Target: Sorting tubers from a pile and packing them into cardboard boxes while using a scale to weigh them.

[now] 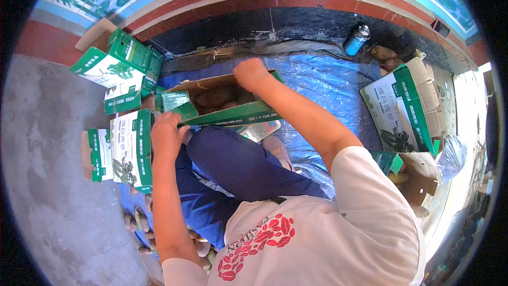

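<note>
A long open carton [227, 116], green outside and brown inside, stands before my crossed legs. Dark brownish-red, rounded produce [217, 97] lies in it, partly in shadow; its exact kind cannot be made out. My right hand [252, 74] is closed over the carton's far rim near its right end, its fingertips hidden. At the near left corner, my left hand [168, 126] has its fingers bent round the edge beside a green end flap [180, 104]. Partly under the carton, a scale with a keypad [261, 130] shows.
Green-and-white cartons stand at the left [132, 151], far left [124, 58] and right [397, 108]. A blue can [357, 40] stands by the wall [222, 29]. Loose produce [138, 221] lies left of my legs. Blue sheeting [323, 92] covers the floor; a clear plastic bag [452, 157] sits far right.
</note>
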Demonstrator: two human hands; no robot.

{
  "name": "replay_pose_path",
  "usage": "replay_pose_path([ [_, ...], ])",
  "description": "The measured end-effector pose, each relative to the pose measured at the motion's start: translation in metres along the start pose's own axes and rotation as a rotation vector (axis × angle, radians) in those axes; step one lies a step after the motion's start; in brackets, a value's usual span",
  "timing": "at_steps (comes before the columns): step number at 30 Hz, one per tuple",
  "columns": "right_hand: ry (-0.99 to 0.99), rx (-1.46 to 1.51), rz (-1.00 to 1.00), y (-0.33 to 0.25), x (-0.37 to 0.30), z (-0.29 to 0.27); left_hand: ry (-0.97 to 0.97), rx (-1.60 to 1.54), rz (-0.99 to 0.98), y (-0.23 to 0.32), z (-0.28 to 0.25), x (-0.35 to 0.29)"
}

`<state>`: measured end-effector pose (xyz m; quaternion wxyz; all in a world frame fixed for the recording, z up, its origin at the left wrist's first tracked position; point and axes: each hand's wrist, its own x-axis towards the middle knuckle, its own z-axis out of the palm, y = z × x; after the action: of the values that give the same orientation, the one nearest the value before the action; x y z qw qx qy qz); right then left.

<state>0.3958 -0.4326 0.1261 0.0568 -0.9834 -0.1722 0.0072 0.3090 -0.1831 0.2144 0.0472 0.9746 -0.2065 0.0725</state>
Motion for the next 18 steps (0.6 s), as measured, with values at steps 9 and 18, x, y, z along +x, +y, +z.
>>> replay_pose_path([
  [9,0.053,-0.110,0.357,0.103,-0.093,-0.034,0.136,-0.122,0.367,0.092,-0.013,0.042],
  [18,0.216,-0.262,0.523,0.177,-0.224,-0.051,0.164,-0.366,0.588,0.181,0.044,0.050],
])
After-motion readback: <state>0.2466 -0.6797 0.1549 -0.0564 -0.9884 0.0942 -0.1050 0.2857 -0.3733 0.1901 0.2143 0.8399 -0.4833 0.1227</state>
